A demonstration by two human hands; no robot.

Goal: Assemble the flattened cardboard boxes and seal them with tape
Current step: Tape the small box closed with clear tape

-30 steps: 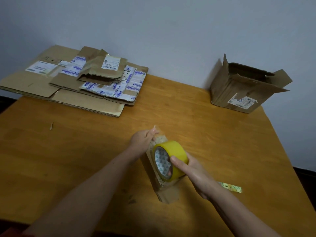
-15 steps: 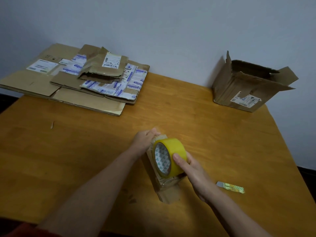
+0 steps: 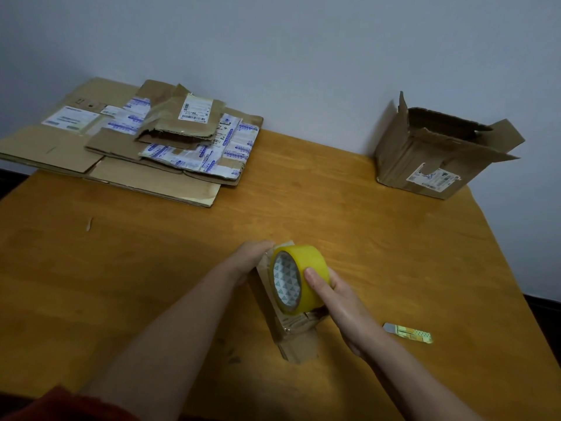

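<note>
On the wooden bench — right hand grips the tape roll, left hand holds the small box.

I wore a rust-red, fuzzy-textured sleeve, seen only in the corner at seven o'clock. Below its edge my left forearm was bare down to my left hand. My right forearm, coming in from five o'clock, was bare to my right hand.

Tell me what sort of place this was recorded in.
Probably a home or small-office packing corner: a plain wooden table against a bare wall, a stack of used flattened boxes with old labels, and a yellow tape roll.
</note>
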